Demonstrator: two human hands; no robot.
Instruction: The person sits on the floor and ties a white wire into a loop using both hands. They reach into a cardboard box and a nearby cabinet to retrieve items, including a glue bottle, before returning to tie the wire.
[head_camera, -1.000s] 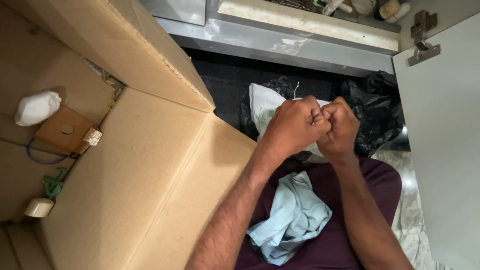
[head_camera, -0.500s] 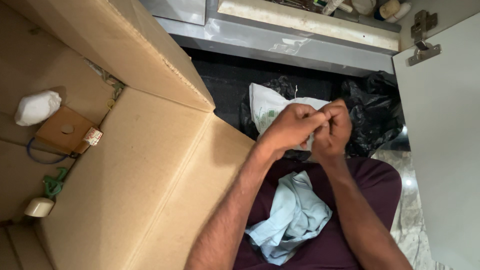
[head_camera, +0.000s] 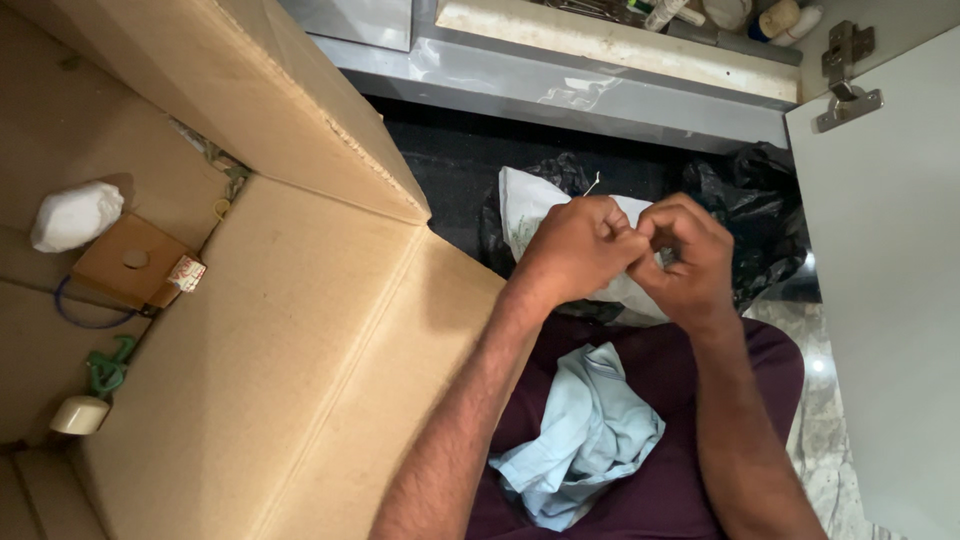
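My left hand (head_camera: 578, 247) and my right hand (head_camera: 688, 256) meet fingertip to fingertip over a white sack (head_camera: 528, 212) that lies on black plastic bags (head_camera: 745, 215) inside an open cabinet. Both hands pinch the sack's top edge, where a thin white string (head_camera: 592, 184) sticks up. The hands hide most of the sack. A crumpled light blue cloth (head_camera: 585, 435) lies on my lap, below my forearms.
A large open cardboard box (head_camera: 280, 300) fills the left side, holding a white wad (head_camera: 75, 215), a small cardboard piece, a green hook and a tape roll (head_camera: 78, 414). An open white cabinet door (head_camera: 890, 280) stands at the right. A grey counter edge runs along the top.
My fists were pressed tight together a second ago. Now the fingers have loosened into a pinch, the right hand has shifted slightly right and down, and more of the sack shows.
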